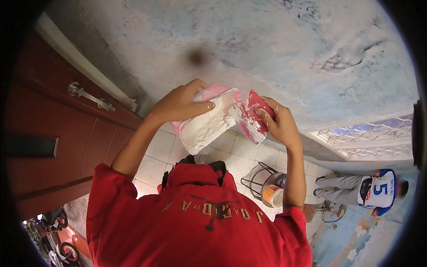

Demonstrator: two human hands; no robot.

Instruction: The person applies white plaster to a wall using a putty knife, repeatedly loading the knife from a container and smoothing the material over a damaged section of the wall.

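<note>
My left hand point(186, 103) grips a pink plastic board point(178, 127) along its left side, thumb on top. A thick layer of white putty point(207, 129) covers most of the board. In my right hand point(281, 124) is a red plastic putty spreader point(266, 103), its face smeared with white putty. The spreader's edge meets or nearly meets the right side of the loaded board. Both are held in front of me, close to a patchy pale blue and white wall point(267, 49). Small white specks dot my fingers.
A brown door point(66, 133) with a metal latch point(91, 95) stands at left. On the tiled floor point(155, 151), a stool point(253, 175) bears a bucket point(272, 196). At far right are a grille window point(373, 138) and another person point(364, 189). Motorcycles point(66, 251) show at lower left.
</note>
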